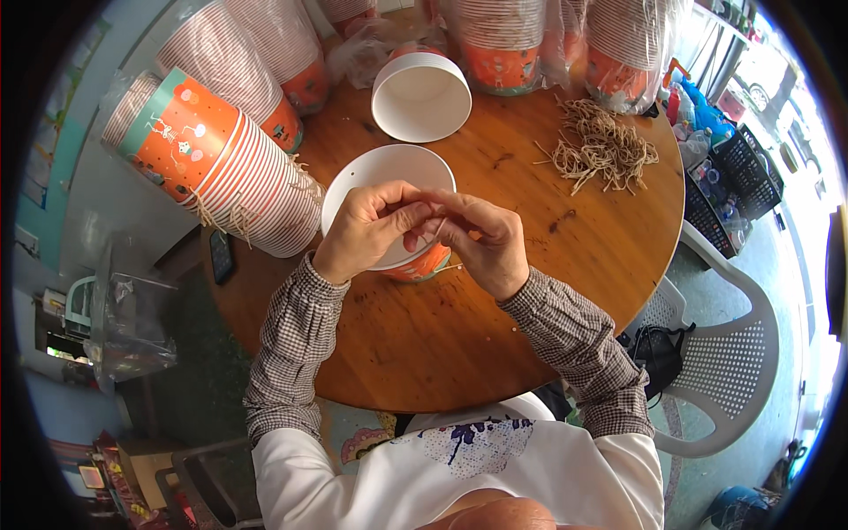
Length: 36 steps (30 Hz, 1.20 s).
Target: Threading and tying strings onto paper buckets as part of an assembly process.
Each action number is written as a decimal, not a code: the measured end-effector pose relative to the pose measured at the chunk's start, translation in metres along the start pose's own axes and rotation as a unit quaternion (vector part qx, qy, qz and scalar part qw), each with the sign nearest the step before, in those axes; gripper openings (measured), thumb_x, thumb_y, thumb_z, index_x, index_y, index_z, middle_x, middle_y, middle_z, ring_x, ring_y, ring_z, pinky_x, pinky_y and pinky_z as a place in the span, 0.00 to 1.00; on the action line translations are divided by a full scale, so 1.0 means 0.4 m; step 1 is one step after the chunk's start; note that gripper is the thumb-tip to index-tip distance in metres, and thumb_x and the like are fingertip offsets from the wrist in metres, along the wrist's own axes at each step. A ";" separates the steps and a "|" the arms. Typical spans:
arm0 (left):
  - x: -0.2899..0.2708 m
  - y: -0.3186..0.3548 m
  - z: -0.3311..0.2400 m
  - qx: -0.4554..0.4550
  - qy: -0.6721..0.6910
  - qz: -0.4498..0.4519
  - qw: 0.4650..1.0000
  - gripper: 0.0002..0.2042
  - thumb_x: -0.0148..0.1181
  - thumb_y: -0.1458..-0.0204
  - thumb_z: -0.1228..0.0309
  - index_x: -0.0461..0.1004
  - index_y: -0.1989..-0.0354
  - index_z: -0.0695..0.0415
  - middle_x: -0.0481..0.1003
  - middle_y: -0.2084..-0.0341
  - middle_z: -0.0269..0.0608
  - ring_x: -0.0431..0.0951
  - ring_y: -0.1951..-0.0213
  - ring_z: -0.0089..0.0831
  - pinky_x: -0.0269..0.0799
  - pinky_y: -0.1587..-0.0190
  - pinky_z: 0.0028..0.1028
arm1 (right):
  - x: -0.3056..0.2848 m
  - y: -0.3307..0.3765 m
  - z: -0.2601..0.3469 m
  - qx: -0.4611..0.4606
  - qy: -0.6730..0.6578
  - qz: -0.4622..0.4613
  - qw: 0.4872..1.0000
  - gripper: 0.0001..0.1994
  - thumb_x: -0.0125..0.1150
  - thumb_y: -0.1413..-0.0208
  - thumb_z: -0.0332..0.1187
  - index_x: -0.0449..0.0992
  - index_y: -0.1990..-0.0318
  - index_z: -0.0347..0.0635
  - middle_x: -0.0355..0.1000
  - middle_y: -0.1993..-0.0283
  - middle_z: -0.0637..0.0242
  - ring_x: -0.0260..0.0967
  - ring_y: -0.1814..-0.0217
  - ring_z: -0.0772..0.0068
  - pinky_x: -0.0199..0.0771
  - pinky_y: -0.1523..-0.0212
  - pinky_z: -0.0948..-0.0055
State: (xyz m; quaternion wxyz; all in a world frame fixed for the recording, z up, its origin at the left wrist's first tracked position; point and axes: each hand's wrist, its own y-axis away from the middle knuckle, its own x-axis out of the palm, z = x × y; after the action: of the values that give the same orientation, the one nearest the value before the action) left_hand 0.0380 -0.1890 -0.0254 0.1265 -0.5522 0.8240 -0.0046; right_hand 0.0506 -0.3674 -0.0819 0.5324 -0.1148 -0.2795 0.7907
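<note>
My left hand (364,228) and my right hand (484,237) meet over an upright paper bucket (389,168), white inside and orange and green outside. The fingertips of both hands are pinched close together on a thin pale piece of string, mostly hidden by the fingers. A short pale end (449,267) shows beside the bucket, below my right hand. Behind, a second white-lined paper bucket (422,95) lies tipped with its mouth toward me. A loose heap of tan strings (604,146) lies on the table's right side.
A long nested stack of orange paper buckets (234,163) leans at the left, with strings draped on it. More bagged stacks (503,53) line the far edge of the round wooden table (530,353). A phone (222,256) rests at the left edge; a white plastic chair (720,362) stands right.
</note>
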 end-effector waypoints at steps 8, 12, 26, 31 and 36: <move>0.003 0.019 -0.008 -0.079 0.021 0.002 0.997 0.07 0.58 0.42 0.75 0.74 0.59 0.66 0.76 0.72 0.33 0.74 0.73 0.16 0.73 0.67 0.17 | -0.024 -0.002 -0.003 0.052 0.056 -0.056 0.995 0.05 0.60 0.42 0.25 0.79 0.60 0.34 0.76 0.71 0.71 0.71 0.70 0.84 0.74 0.67 0.82; -0.001 0.030 0.001 -0.088 -0.018 0.017 0.996 0.06 0.57 0.42 0.76 0.72 0.60 0.65 0.76 0.71 0.35 0.74 0.76 0.17 0.72 0.71 0.18 | -0.030 -0.006 0.003 0.019 0.148 -0.074 0.986 0.05 0.66 0.47 0.28 0.78 0.68 0.35 0.72 0.76 0.66 0.67 0.76 0.80 0.68 0.73 0.79; -0.001 0.056 -0.008 -0.076 0.053 -0.117 0.989 0.03 0.54 0.41 0.76 0.70 0.65 0.63 0.71 0.77 0.29 0.64 0.82 0.12 0.59 0.80 0.15 | -0.125 -0.007 0.089 0.068 0.225 0.110 0.966 0.04 0.60 0.48 0.24 0.74 0.65 0.36 0.71 0.70 0.63 0.72 0.71 0.70 0.73 0.69 0.73; 0.007 0.046 -0.014 -0.090 0.014 -0.100 0.991 0.05 0.58 0.42 0.74 0.75 0.63 0.63 0.73 0.76 0.28 0.65 0.81 0.11 0.60 0.79 0.14 | -0.132 -0.018 0.109 -0.045 0.286 0.137 0.947 0.04 0.62 0.49 0.22 0.76 0.64 0.38 0.71 0.67 0.64 0.73 0.69 0.67 0.74 0.68 0.72; 0.049 0.019 -0.026 -0.057 -0.033 -0.060 0.996 0.06 0.58 0.42 0.74 0.77 0.62 0.64 0.73 0.77 0.28 0.65 0.80 0.10 0.62 0.77 0.14 | -0.093 -0.052 0.102 -0.127 0.285 0.107 0.944 0.05 0.64 0.50 0.26 0.79 0.64 0.42 0.70 0.67 0.65 0.72 0.70 0.64 0.74 0.70 0.69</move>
State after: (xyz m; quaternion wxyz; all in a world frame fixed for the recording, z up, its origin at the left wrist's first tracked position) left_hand 0.0217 -0.2051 -0.0203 0.1218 -0.6068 0.7837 0.0529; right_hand 0.0624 -0.4084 -0.0412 0.4828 -0.4312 -0.2002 0.7355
